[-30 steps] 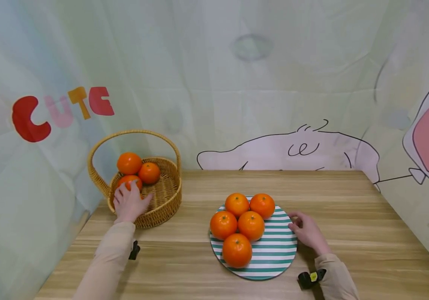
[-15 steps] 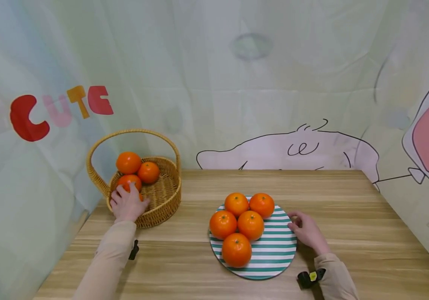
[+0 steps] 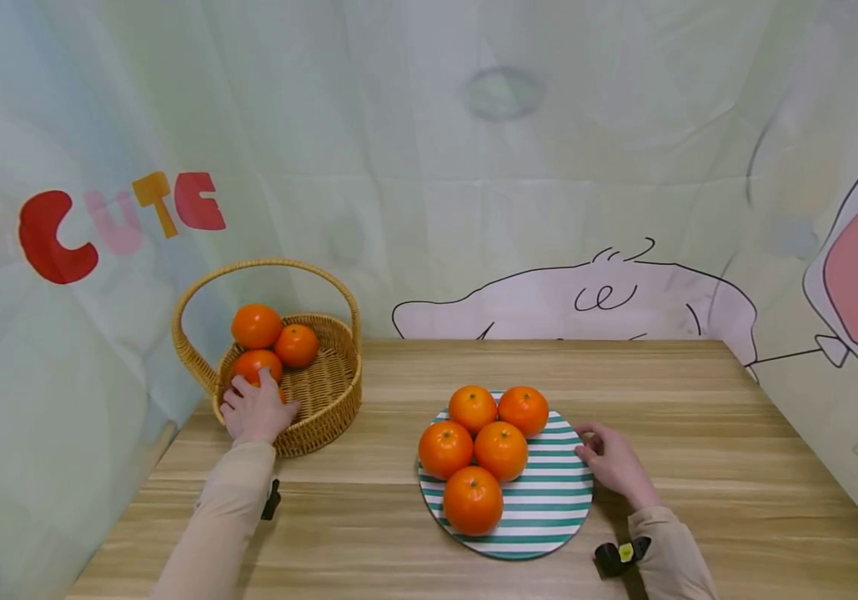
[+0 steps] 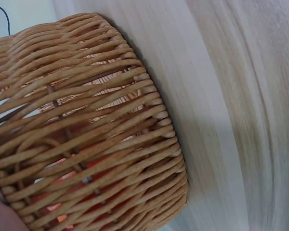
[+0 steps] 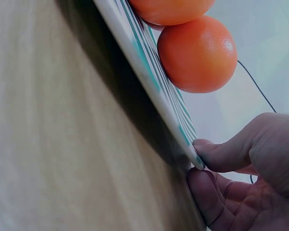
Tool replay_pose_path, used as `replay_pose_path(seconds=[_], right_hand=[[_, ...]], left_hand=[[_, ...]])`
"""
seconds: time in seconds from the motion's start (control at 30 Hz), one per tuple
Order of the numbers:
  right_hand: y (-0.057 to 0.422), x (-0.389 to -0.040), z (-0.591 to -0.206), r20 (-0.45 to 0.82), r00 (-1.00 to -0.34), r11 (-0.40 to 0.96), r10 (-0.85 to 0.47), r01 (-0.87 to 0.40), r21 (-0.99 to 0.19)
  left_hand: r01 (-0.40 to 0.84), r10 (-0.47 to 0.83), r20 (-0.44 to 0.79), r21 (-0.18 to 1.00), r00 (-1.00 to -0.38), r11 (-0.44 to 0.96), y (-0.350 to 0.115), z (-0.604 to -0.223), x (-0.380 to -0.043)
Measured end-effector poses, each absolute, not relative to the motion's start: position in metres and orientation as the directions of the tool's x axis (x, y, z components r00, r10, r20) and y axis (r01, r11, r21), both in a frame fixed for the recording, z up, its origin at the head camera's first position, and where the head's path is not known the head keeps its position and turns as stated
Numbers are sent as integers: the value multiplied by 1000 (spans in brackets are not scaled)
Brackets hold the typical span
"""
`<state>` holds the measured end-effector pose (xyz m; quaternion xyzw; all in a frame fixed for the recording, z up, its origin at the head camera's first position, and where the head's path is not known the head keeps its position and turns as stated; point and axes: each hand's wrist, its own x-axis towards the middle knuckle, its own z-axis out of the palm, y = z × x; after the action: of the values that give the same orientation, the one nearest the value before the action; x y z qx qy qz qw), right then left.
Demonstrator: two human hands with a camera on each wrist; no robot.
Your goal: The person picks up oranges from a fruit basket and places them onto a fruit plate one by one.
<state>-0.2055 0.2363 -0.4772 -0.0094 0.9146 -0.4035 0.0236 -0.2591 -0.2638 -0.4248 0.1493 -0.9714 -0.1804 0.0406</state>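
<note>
My left hand (image 3: 254, 410) reaches over the near rim of a wicker basket (image 3: 334, 408), its fingers and thumb curled round an orange (image 3: 282, 393) mostly hidden beneath them. Three more oranges lie beyond, one (image 3: 259, 364) right at the fingertips. Through the weave in the left wrist view, orange skin (image 4: 94, 192) shows low in the basket. My right hand (image 3: 616, 467) pinches the right rim of a round plate (image 3: 556, 500) with green and white stripes, thumb on top and fingers below in the right wrist view. Several oranges (image 3: 501, 451) sit on the plate's left half.
The basket's tall arched handle (image 3: 271, 263) stands up over its opening. Both things are on a wood-grain table (image 3: 368, 533), basket back left, plate nearer the middle. A printed curtain (image 3: 429, 167) hangs close behind and along both sides.
My left hand has shifted slightly left and its thumb has drawn in a little over the basket. The right hand, the plate and its oranges stay as they were.
</note>
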Motion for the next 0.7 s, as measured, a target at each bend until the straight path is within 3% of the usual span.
replay_pose_path(seconds=[0.7], right_hand=[[236, -205, -477, -33, -999, 680, -28, 5, -733]], left_hand=[[-283, -298, -8, 343, -955, 896, -265, -425, -261]])
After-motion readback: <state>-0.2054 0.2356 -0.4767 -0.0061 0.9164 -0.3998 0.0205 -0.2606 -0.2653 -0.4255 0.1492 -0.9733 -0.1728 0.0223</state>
